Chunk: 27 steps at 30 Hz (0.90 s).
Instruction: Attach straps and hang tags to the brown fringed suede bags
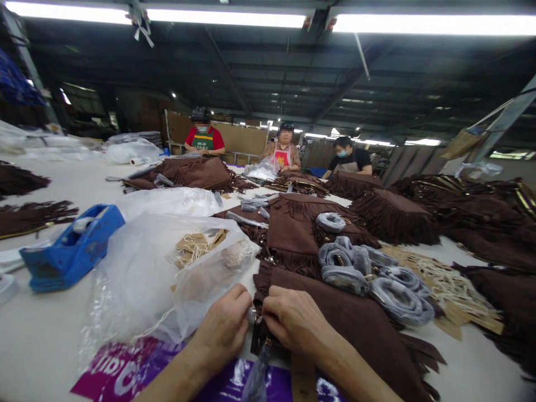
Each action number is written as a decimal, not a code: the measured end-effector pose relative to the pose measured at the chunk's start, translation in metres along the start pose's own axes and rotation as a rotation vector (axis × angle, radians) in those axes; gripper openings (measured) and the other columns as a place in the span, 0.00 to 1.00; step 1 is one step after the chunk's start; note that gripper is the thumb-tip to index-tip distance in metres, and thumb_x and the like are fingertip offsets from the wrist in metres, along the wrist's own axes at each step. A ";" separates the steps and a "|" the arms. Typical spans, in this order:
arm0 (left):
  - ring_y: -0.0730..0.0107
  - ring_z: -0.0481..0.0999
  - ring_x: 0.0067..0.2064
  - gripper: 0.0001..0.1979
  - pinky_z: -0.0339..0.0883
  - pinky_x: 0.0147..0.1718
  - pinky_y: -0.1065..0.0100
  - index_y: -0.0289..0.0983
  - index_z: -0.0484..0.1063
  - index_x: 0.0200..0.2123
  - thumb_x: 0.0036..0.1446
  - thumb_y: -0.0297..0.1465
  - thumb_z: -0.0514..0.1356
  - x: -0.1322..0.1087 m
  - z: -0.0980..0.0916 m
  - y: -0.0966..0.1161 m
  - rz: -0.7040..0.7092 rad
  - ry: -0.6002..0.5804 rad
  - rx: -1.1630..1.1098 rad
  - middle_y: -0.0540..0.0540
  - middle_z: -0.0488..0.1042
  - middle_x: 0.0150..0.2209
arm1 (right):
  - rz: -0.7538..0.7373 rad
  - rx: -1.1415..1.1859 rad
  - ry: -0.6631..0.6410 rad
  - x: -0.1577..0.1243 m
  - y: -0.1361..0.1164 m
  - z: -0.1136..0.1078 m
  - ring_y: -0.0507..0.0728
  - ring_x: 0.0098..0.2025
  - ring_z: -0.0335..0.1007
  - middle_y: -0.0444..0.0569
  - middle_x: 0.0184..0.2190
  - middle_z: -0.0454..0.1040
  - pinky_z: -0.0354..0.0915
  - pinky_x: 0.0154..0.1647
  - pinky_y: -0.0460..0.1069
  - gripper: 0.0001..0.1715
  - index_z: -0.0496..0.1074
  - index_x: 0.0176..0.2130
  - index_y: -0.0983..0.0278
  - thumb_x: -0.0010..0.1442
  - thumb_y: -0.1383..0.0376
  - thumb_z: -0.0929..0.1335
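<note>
My left hand (224, 326) and my right hand (295, 321) meet at the near left corner of a brown suede fringed bag (355, 329) lying in front of me. Both hands are closed in a pinch around a small metal fitting (253, 317) at that corner. What exactly the fingers grip is too small to make out. A clear plastic bag (167, 273) holding tan paper tags with strings lies just left of my left hand. Grey wrapped straps (368, 276) are piled on the brown bags just beyond my right hand.
A blue tape dispenser (71, 248) sits at the left. A purple printed sheet (125, 371) lies at the near edge. More brown fringed bags (393, 218) cover the white table (37, 335). Loose tan tags (448, 290) lie at the right. Three people work at the far end.
</note>
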<state>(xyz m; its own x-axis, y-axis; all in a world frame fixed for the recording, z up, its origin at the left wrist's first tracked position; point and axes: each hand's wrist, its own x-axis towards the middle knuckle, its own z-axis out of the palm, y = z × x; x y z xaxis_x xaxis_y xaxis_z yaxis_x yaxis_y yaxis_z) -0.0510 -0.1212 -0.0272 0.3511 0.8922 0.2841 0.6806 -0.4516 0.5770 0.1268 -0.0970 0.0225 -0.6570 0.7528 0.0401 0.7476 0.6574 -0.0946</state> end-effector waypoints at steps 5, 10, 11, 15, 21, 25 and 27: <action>0.65 0.69 0.39 0.11 0.64 0.40 0.66 0.40 0.58 0.30 0.50 0.17 0.47 0.001 -0.002 0.001 0.002 0.032 -0.058 0.46 0.66 0.36 | 0.042 -0.013 -0.006 0.002 -0.005 -0.002 0.54 0.32 0.71 0.47 0.32 0.77 0.47 0.26 0.49 0.09 0.76 0.30 0.63 0.60 0.68 0.66; 0.66 0.69 0.38 0.11 0.63 0.39 0.67 0.40 0.59 0.30 0.51 0.18 0.48 0.001 -0.003 0.000 -0.002 0.046 -0.068 0.47 0.67 0.35 | 0.101 -0.008 0.011 0.004 -0.005 -0.001 0.54 0.31 0.71 0.47 0.31 0.77 0.45 0.26 0.50 0.09 0.76 0.30 0.62 0.58 0.69 0.66; 0.66 0.69 0.38 0.11 0.63 0.39 0.67 0.40 0.59 0.30 0.51 0.18 0.48 0.001 -0.003 -0.001 -0.003 0.047 -0.068 0.47 0.67 0.35 | 0.105 -0.004 0.008 0.004 -0.004 -0.001 0.54 0.31 0.71 0.47 0.31 0.77 0.45 0.26 0.50 0.09 0.76 0.30 0.62 0.58 0.69 0.66; 0.66 0.69 0.38 0.11 0.63 0.37 0.68 0.40 0.59 0.29 0.50 0.17 0.48 0.001 -0.004 -0.001 -0.005 0.051 -0.064 0.47 0.67 0.34 | 0.092 0.015 0.001 0.005 -0.005 -0.002 0.54 0.32 0.71 0.46 0.31 0.77 0.46 0.26 0.49 0.10 0.77 0.29 0.61 0.59 0.68 0.66; 0.66 0.71 0.37 0.11 0.63 0.36 0.68 0.38 0.64 0.32 0.57 0.18 0.47 0.003 -0.007 0.000 0.024 0.016 0.074 0.46 0.69 0.35 | 0.037 0.070 -0.043 0.006 -0.002 -0.006 0.55 0.34 0.73 0.46 0.32 0.79 0.52 0.28 0.47 0.10 0.80 0.32 0.60 0.59 0.68 0.67; 0.64 0.71 0.38 0.11 0.64 0.37 0.67 0.37 0.67 0.33 0.59 0.18 0.49 0.006 -0.010 0.004 0.058 -0.050 0.267 0.45 0.71 0.37 | 0.058 0.221 -0.076 0.009 0.005 -0.008 0.56 0.36 0.75 0.47 0.32 0.81 0.58 0.33 0.46 0.08 0.82 0.33 0.60 0.56 0.69 0.70; 0.64 0.72 0.39 0.11 0.65 0.37 0.67 0.37 0.68 0.34 0.59 0.18 0.50 0.008 -0.013 0.007 0.070 -0.076 0.314 0.45 0.72 0.37 | 0.068 0.324 -0.084 0.010 0.007 -0.007 0.55 0.34 0.75 0.46 0.29 0.81 0.58 0.33 0.45 0.09 0.82 0.31 0.61 0.54 0.71 0.70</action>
<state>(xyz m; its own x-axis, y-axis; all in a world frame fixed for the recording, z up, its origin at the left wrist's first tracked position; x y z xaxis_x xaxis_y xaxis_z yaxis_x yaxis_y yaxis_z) -0.0519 -0.1165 -0.0110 0.4428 0.8610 0.2503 0.8142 -0.5030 0.2899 0.1260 -0.0842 0.0295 -0.6223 0.7806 -0.0576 0.7289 0.5512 -0.4060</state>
